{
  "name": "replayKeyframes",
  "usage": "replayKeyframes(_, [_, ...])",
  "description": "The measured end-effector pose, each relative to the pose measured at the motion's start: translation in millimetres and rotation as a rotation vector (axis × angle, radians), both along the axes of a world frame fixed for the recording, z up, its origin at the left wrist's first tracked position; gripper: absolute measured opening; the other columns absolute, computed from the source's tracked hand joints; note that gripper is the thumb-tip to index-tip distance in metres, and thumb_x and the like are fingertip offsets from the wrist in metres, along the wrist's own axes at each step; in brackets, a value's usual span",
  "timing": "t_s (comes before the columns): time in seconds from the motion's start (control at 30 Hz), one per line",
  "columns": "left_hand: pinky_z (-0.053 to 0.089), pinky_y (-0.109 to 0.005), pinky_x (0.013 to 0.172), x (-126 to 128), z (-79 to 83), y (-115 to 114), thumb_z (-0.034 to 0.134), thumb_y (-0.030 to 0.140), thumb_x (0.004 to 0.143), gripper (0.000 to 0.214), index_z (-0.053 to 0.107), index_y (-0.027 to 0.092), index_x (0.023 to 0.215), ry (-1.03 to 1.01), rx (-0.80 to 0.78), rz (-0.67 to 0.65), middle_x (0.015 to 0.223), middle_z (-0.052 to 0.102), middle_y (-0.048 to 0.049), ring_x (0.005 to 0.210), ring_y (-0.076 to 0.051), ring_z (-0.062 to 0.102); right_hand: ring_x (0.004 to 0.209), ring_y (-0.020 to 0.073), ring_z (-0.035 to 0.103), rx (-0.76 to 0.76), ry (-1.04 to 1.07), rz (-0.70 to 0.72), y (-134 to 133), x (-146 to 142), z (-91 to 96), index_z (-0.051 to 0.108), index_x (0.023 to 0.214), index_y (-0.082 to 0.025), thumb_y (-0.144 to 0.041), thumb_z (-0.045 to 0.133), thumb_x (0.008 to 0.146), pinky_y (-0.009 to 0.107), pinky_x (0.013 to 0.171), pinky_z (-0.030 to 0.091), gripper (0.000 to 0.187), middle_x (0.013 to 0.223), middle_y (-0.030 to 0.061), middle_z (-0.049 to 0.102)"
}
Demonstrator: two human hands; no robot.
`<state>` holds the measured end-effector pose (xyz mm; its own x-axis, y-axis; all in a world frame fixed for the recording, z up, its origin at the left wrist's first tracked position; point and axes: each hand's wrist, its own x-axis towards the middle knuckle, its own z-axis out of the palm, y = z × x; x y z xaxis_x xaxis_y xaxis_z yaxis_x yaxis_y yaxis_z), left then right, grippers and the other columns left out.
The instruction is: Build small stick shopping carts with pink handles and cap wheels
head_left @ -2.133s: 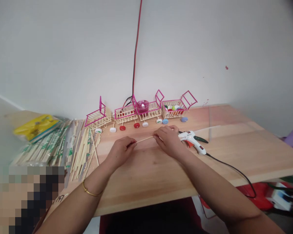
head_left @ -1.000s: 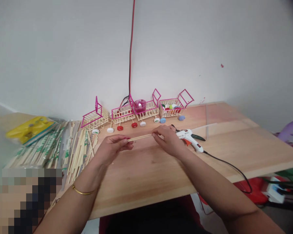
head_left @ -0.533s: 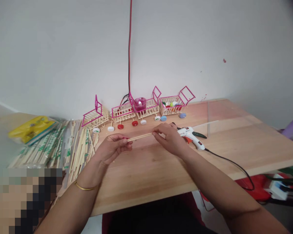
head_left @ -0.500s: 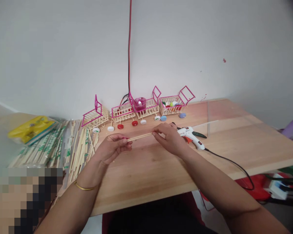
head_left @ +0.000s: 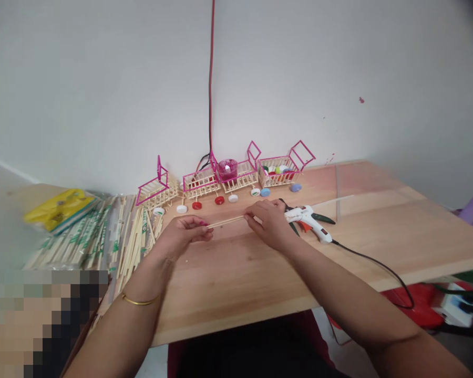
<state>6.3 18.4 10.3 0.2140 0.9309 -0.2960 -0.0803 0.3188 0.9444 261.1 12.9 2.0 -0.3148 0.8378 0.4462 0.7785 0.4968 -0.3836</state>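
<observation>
Both hands hold a pair of thin wooden sticks (head_left: 226,221) level, just above the wooden table (head_left: 260,268). My left hand (head_left: 183,237) pinches the left end with thumb and fingertips. At the right end my right hand (head_left: 268,223) has its fingers closed round the sticks. A white hot glue gun (head_left: 311,222) lies on the table just right of my right hand, its black cord trailing off the table's right side.
Along the wall stands a row of small carts of sticks with pink frames (head_left: 228,176), with bottle caps (head_left: 219,200) as wheels. Loose sticks and wrapped chopsticks (head_left: 102,236) lie in a heap at the left, beside a yellow packet (head_left: 59,209). A red-black cable (head_left: 211,79) runs up the wall.
The sticks and both hands have risen a little off the table since the earliest frame. Since half a second ago the hands have hardly moved; the view shifted slightly.
</observation>
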Motion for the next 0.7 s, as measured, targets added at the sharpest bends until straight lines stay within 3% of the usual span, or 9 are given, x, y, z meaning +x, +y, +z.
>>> replayKeyframes(0.2, [0.053,-0.026,0.065,3.2,-10.1,4.4,0.08,0.029,0.059,0.024,0.067,0.014,0.072,0.251,0.13,0.058,0.065,0.069,-0.001,0.062,-0.014,0.067,0.088,0.0191,0.06,-0.014,-0.042,0.011,8.3,-3.2,-14.0,0.066,0.092,-0.022,-0.026,0.051,0.092,0.039,0.086,0.023,0.016,0.093,0.0038,0.072])
replayKeyframes(0.37, [0.048,-0.022,0.056,1.9,-18.1,10.0,0.074,0.022,0.061,0.011,0.068,0.015,0.067,0.328,0.184,0.089,0.06,0.067,0.0001,0.055,-0.012,0.062,0.093,0.0204,0.059,0.009,-0.097,0.02,10.0,-10.6,-11.7,0.067,0.087,-0.021,-0.022,0.052,0.091,0.04,0.087,0.022,0.016,0.1,0.0061,0.071])
replayKeyframes(0.5, [0.042,-0.021,0.049,-3.2,-10.9,13.2,0.072,0.022,0.06,0.01,0.07,0.015,0.066,0.343,0.223,0.123,0.052,0.063,0.0014,0.047,-0.01,0.054,0.095,0.0211,0.058,0.099,-0.114,0.028,11.0,-14.9,-5.0,0.068,0.087,-0.021,-0.023,0.052,0.091,0.038,0.084,0.023,0.016,0.1,0.0071,0.071])
replayKeyframes(0.7, [0.036,-0.021,0.047,-12.8,3.0,22.4,0.075,0.027,0.057,0.016,0.071,0.014,0.064,0.319,0.307,0.237,0.051,0.06,0.0018,0.045,-0.008,0.047,0.082,0.0184,0.06,0.094,-0.148,0.098,33.7,-23.7,12.4,0.067,0.089,-0.02,-0.021,0.052,0.091,0.031,0.074,0.03,0.015,0.086,0.0049,0.071])
